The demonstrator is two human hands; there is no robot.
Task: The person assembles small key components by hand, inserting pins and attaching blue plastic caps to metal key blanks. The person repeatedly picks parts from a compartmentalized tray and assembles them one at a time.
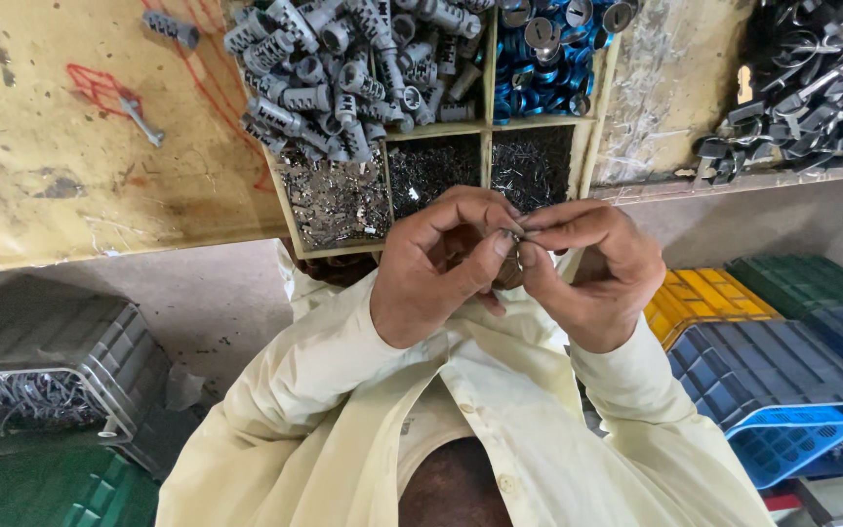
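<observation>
head view, single frame. item: one small metal part (516, 256), silver, pinched between the fingertips of both hands above the front edge of the workbench (70, 195); its exact shape cannot be told, being mostly covered by fingers. left hand (441, 268): closed, thumb and forefinger pressed on the part from the left. right hand (592, 273): closed, thumb and forefinger pressed on the part from the right, fingertips of the two hands touching. both forearms in pale cream sleeves (304, 390), two in count. behind the hands, partly hidden by them: one wooden divided tray (488, 125) with five compartments in view. contents: grey ribbed metal cylinders (314, 68), heaped, too many to count, spilling over the left wall; further grey cylinders in the upper middle cell; round blue-and-silver pieces (543, 44) in the upper right cell; fine silver bits (334, 200) in the lower left cell; two lower cells of dark fine pins (531, 166). on the bench top, left: one loose grey cylinder (170, 27), one small metal pin tool (140, 119) lying on red scribble marks. right, on a separate ledge: one heap of dark bent metal clips (812, 83), uncounted. below bench level, left: one grey plastic crate (41, 342) with metal pieces inside, one green crate (41, 488). right: one yellow crate (700, 298), one dark green crate (802, 281), dark blue crates (782, 366), one light blue basket (782, 444).
</observation>
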